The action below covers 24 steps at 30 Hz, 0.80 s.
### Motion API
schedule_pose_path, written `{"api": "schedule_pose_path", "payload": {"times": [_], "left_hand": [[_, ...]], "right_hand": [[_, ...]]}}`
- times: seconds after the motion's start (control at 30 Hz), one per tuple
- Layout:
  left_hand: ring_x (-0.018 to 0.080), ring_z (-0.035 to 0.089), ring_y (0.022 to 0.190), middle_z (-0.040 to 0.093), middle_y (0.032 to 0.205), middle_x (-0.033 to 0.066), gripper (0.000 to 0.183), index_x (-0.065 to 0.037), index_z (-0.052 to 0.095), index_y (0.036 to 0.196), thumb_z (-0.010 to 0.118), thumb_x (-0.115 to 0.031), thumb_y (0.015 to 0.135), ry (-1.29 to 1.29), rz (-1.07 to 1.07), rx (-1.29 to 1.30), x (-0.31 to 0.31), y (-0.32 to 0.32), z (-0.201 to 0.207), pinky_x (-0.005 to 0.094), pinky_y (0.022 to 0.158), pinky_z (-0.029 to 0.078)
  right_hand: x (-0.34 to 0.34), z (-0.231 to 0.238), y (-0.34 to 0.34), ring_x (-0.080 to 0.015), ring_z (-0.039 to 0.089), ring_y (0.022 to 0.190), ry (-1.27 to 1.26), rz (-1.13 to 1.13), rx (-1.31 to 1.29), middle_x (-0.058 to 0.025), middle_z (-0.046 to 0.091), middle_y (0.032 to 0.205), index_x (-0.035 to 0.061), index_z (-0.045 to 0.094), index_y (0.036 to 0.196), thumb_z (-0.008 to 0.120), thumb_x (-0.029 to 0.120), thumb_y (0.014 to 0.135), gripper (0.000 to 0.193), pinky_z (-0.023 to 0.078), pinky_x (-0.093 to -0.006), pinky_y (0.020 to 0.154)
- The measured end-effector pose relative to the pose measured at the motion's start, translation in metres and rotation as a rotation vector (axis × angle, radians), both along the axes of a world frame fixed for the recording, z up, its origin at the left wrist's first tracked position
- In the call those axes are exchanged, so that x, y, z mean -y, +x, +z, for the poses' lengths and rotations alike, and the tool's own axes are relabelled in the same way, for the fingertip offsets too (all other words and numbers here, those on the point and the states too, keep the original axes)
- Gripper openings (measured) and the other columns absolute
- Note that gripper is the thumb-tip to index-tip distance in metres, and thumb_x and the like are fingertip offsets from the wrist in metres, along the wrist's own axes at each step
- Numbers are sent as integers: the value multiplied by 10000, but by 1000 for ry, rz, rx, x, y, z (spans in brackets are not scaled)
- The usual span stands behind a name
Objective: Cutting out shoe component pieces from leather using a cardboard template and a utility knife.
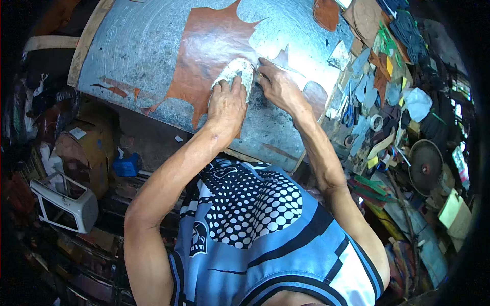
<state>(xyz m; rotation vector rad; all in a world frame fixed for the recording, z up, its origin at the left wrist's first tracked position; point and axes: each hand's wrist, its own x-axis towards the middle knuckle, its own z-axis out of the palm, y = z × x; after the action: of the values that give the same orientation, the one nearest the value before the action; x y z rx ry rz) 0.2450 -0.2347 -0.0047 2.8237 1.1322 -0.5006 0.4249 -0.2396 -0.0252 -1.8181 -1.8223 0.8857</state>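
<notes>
A sheet of brown leather (196, 56) with a ragged outline lies on the grey metal-topped table. On its right part rests a pale, rounded template (241, 65), shaped like a shoe part. My left hand (228, 102) presses on the template with its fingers laid over it, not gripped around it. Just right of the template's edge, my right hand (278, 84) is closed with its fingers bent. A thin dark thing shows at its fingertips, too small to name. The leather's right edge runs close beside the template.
The metal tabletop (132, 46) has a wooden edge (89, 43). Leather scraps lie on it, with a brown piece (326, 14) at the far right. Blue-handled scissors (348, 116), a tape roll (375, 122) and cut pieces crowd the right side. A white frame (84, 209) stands lower left.
</notes>
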Motion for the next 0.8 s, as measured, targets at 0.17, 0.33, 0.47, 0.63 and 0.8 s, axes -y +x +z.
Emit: {"api": "schedule_pose_path", "payload": {"times": [0.17,0.33,0.47,0.63,0.8], "left_hand": [[260,545,1046,532,1188,98,353,-36,614,1170,619,-211,865,30,-70,61,-6,-5,3,363,875,429],[281,565,1039,514,1358,151,478,-2,555,1263,625,-98,800,-74,-100,32,-15,-5,7,390,876,453],[282,569,1031,517,1349,154,474,-2,556,1258,624,-96,799,-106,-144,51,-19,-7,6,395,862,450],[304,573,1041,512,1366,178,464,-1,558,1250,620,-101,801,-107,-178,87,-23,-11,3,412,875,444],[326,569,1056,508,1374,204,479,6,551,1255,626,-105,795,-103,-223,122,-24,-13,-2,427,884,441]], "right_hand": [[11,-1,-13,-430,575,1181,-37,-144,-8,-253,562,1337,-44,655,1150,589,165,927,312,465,-451,1002],[21,0,-28,-450,588,1144,35,-267,-21,-288,554,1325,-62,662,1094,568,116,893,285,481,-461,993],[35,1,-44,-463,596,1120,9,-391,-52,-292,544,1336,-65,661,1072,567,110,887,271,486,-468,977],[58,5,-70,-480,603,1086,-29,-541,-109,-300,528,1346,-71,651,1051,574,114,884,260,495,-486,948],[76,13,-89,-485,590,1109,-61,-628,-102,-308,513,1358,-69,644,1072,572,108,887,266,494,-484,958]]}}
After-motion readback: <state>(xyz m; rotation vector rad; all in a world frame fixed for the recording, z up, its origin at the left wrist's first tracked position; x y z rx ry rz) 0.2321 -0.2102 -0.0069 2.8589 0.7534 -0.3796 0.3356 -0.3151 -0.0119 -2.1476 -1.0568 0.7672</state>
